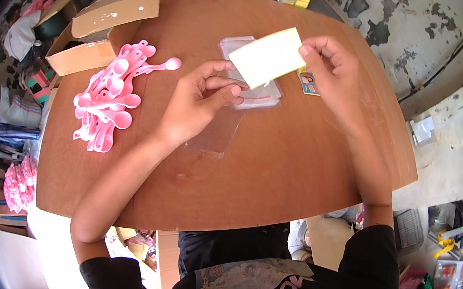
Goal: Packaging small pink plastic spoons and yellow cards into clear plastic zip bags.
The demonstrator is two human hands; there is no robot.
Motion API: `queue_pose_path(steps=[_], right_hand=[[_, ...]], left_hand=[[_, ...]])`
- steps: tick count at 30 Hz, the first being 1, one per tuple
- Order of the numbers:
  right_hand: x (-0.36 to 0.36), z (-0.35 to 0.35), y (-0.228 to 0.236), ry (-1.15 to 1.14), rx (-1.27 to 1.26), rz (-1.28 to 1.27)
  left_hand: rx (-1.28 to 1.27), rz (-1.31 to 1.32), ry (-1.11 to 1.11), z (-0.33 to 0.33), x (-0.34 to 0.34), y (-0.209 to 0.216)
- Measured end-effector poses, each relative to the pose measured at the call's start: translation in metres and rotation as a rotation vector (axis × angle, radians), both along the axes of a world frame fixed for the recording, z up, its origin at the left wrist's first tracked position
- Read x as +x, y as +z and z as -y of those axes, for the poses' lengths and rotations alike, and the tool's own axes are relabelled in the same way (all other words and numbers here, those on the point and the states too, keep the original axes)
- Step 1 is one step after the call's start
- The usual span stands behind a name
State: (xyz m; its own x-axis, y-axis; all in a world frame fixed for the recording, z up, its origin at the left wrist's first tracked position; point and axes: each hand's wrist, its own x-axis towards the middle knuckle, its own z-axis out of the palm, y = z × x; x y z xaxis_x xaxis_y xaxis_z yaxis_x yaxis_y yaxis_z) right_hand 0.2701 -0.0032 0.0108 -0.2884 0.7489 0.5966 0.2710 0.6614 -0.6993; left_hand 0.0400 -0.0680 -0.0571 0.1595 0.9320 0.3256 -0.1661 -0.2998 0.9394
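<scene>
A pale yellow card (267,57) is held up over the brown table (280,167) by both hands. My left hand (200,99) pinches its lower left corner. My right hand (333,65) grips its right edge. Under the card lies a stack of clear plastic bags (257,96), and one more clear bag (216,136) lies flat below my left hand. A heap of pink plastic spoons (113,95) rests on the table's left side, apart from both hands.
An open cardboard box (97,37) stands at the table's far left corner. A small printed card (309,83) lies by my right hand. A small yellow block (302,0) sits at the far edge. Bags of pink goods and boxes crowd the floor at left.
</scene>
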Motion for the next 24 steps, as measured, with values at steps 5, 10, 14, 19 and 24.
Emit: queue_pose_path(steps=[5, 10, 14, 19, 24], right_hand=[[0.004, 0.001, -0.007, 0.027, -0.073, 0.163], [-0.013, 0.009, -0.004, 0.113, -0.047, 0.087], [-0.018, 0.013, 0.002, 0.155, -0.08, 0.114], [-0.017, 0.011, 0.01, 0.194, -0.118, 0.047], [-0.017, 0.018, 0.009, 0.214, -0.18, 0.105]], left_hand=[[-0.05, -0.041, -0.024, 0.002, -0.003, 0.007], [-0.065, -0.076, -0.052, 0.008, -0.001, 0.008], [-0.107, -0.068, -0.063, 0.008, -0.001, 0.013], [-0.094, -0.017, -0.076, 0.006, -0.002, 0.007], [-0.101, -0.012, -0.077, 0.01, 0.001, 0.012]])
